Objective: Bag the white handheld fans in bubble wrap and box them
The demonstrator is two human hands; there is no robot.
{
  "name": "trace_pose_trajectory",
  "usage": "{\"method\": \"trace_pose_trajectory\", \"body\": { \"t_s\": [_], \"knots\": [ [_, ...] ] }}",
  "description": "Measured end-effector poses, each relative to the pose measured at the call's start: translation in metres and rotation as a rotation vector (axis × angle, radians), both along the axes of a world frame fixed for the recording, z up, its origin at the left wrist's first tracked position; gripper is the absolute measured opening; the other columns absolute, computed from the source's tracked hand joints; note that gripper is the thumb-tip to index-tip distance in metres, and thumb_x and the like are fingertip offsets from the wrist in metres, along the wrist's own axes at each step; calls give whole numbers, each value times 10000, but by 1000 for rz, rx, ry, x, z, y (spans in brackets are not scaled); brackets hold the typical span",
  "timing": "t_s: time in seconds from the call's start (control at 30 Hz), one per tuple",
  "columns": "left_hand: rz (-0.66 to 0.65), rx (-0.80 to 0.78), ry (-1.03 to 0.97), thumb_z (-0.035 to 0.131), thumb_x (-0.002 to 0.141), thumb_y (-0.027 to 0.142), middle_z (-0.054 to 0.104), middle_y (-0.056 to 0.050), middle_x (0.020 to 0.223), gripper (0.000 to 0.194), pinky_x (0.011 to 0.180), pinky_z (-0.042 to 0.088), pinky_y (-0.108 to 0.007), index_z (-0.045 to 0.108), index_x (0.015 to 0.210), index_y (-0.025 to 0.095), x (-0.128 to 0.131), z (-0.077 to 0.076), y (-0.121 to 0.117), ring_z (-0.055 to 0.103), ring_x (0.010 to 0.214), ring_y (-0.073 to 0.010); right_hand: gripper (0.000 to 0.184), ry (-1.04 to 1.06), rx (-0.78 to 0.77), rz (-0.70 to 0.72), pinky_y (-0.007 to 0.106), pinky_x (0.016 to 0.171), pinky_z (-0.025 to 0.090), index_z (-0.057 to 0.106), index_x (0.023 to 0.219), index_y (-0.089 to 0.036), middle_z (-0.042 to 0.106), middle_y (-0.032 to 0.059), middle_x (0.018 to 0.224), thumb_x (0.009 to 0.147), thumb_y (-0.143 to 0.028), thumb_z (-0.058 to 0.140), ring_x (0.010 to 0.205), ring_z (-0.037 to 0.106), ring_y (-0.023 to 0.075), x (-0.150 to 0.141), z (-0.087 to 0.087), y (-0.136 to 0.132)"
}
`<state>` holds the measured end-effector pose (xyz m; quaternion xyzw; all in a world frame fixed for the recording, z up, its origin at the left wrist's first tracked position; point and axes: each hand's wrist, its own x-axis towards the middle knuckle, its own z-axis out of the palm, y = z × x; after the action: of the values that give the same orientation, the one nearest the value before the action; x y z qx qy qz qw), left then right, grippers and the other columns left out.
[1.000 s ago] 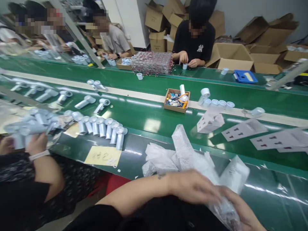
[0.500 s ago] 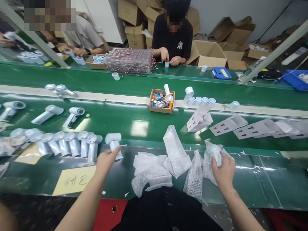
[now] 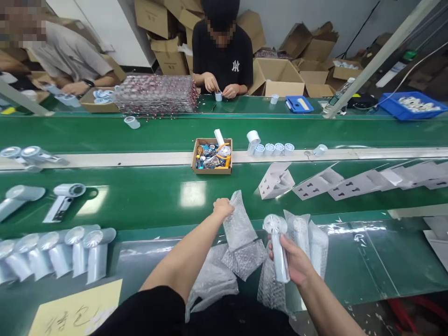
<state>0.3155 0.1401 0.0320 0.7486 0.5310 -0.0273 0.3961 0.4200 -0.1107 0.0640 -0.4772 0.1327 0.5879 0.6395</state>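
- Going by the parts box (image 3: 212,156) for places, sides as the wearer sees them.
- Right hand (image 3: 297,263) is wrapped around a white handheld unit (image 3: 279,252), held head up, right of the parts box and nearer the wearer. Looks bare, so I'd call that one not bagged yet.
- Left hand (image 3: 223,208) has its fingers closed on the upper edge of a bubble-wrap sleeve (image 3: 241,228), on the near side of the parts box, a touch right.
- Done, far as I can tell: two bagged units (image 3: 318,247) on the counter (image 3: 364,261), near side and right of the parts box.
- Left to do, my guess: the row of bare units (image 3: 96,252) near side and left of the parts box. More loose sleeves (image 3: 213,275) lie straight in front of it.
- White cartons (image 3: 276,182) sit right of the parts box; can't tell if they're filled.
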Motion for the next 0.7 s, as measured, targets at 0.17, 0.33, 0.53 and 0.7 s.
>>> {"method": "trace_pose_trajectory", "body": {
  "t_s": [0.17,0.33,0.53,0.7],
  "knots": [
    [-359,395,-249,476,714,13,634,-94,1105,218,915,426,-349,600,798,171,-14,13,-42,545,1044,-210,666,314,187,-13,165,517,484,643,1040,-202,647,-29,789,473,-425,913,608,557,75,-9,20,-6],
    [-521,676,-589,425,787,57,622,-94,944,286,770,480,-346,603,980,170,-50,41,-96,555,853,-195,471,210,202,119,257,556,497,654,871,-183,664,28,786,528,-409,885,662,591,151,-21,21,3],
    [26,-643,-707,547,836,547,639,-74,867,414,683,480,-301,591,961,155,-66,60,-140,600,794,-175,495,94,218,262,288,553,478,629,896,-177,695,45,748,535,-419,867,547,607,165,-34,2,-5],
    [319,-1004,-722,758,640,506,615,-21,696,435,622,446,-271,527,781,166,-74,55,-158,573,631,-134,530,93,342,336,278,562,485,643,922,-173,701,46,749,532,-458,860,593,616,164,-39,11,-15]
  ]
}}
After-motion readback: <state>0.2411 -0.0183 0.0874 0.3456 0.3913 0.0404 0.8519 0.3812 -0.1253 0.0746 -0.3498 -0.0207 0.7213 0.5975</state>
